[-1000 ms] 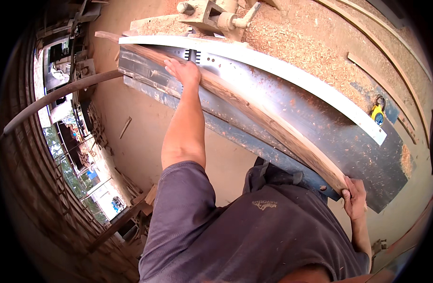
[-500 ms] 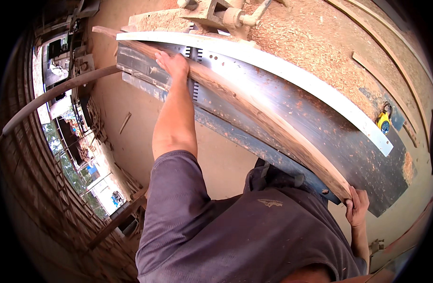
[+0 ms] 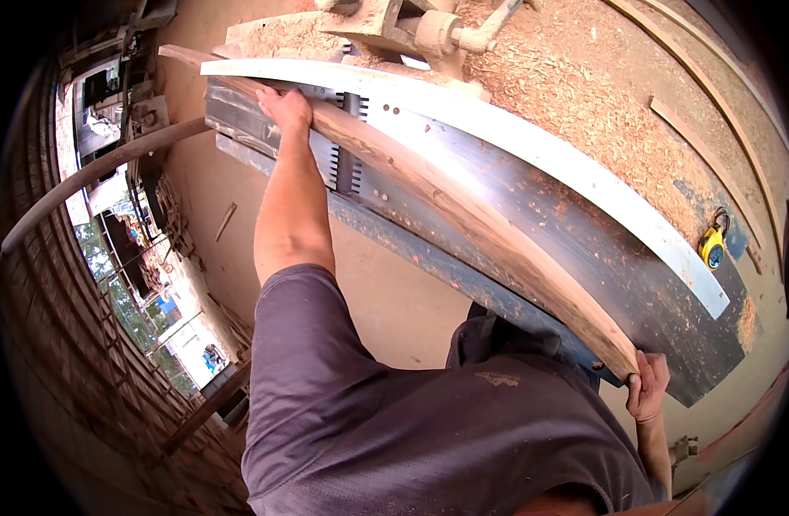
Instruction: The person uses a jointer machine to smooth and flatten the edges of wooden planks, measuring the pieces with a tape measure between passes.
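A long wooden board (image 3: 489, 228) lies lengthwise on the metal bed (image 3: 575, 202) of a jointer, beside its pale fence (image 3: 584, 172). My left hand (image 3: 287, 109) is closed over the board toward its far left end, just beyond the toothed gap (image 3: 347, 163) in the bed. At the near right end, my right hand (image 3: 648, 384) grips the board's end, thumb at the near side and fingers over it. The board covers part of the toothed gap. Its far tip sticks out past the fence.
Wood shavings (image 3: 558, 95) are heaped behind the fence, near a metal clamp-like fitting (image 3: 437, 33). A yellow tape measure (image 3: 714, 245) rests by the fence's right end. Thin wood strips (image 3: 704, 142) lie at right. A curved pole (image 3: 110, 168) extends on the left.
My left hand has moved left along with the board, farther past the toothed gap, more of which now shows. My right hand keeps hold of the near end. The view has shifted slightly.
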{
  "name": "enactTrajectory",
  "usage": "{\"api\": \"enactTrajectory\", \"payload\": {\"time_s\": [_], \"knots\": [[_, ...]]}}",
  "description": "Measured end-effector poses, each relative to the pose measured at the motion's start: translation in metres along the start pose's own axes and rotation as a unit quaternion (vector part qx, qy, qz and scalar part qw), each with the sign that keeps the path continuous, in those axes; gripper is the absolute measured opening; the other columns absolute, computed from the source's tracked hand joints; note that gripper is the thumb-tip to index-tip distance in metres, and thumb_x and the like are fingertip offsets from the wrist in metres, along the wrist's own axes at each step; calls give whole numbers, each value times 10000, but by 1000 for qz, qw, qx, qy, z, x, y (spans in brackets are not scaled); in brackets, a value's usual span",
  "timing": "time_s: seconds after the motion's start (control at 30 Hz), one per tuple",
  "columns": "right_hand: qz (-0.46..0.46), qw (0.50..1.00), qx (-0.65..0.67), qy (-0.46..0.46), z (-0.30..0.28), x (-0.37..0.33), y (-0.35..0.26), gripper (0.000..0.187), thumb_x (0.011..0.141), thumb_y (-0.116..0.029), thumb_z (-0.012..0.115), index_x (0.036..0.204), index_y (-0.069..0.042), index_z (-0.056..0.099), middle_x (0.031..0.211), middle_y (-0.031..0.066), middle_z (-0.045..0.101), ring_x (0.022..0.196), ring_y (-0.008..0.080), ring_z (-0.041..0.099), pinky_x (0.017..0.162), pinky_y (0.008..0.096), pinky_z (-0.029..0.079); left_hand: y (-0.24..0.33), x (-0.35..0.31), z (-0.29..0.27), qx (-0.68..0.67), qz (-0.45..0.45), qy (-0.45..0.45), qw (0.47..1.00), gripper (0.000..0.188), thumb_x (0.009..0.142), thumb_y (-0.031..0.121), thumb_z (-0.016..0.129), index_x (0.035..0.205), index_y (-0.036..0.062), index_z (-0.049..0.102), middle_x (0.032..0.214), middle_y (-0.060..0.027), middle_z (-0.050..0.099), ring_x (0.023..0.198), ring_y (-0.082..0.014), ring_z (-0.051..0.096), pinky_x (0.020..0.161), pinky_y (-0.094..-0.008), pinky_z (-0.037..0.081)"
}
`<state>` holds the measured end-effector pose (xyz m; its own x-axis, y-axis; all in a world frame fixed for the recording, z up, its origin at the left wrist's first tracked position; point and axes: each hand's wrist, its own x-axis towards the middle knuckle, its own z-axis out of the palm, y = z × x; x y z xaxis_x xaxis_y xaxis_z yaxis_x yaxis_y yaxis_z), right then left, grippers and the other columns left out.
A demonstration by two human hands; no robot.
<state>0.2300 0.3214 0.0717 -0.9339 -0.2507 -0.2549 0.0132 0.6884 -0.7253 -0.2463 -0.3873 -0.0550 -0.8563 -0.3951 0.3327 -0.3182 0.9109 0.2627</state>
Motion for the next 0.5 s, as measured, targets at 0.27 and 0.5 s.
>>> {"api": "enactTrajectory", "payload": {"time_s": [0.27,0.5], "knots": [[-10,1000,2,9,20,28,-13,448,982,-311,530,1155,84,652,923,196,595,804,356,564,712,459,464,-20,35,6,-77,0,-61,995,615,823,115,557,1382,-131,487,1502,-316,379,1397,-472,342,1206,-472,250],[-20,1000,4,17,30,57,-29,425,977,-289,531,1139,85,651,934,204,612,791,360,565,714,457,466,-42,61,11,-104,-3,-7,995,530,858,151,561,1311,-125,567,1488,-295,446,1382,-438,406,1156,-455,316]]}}
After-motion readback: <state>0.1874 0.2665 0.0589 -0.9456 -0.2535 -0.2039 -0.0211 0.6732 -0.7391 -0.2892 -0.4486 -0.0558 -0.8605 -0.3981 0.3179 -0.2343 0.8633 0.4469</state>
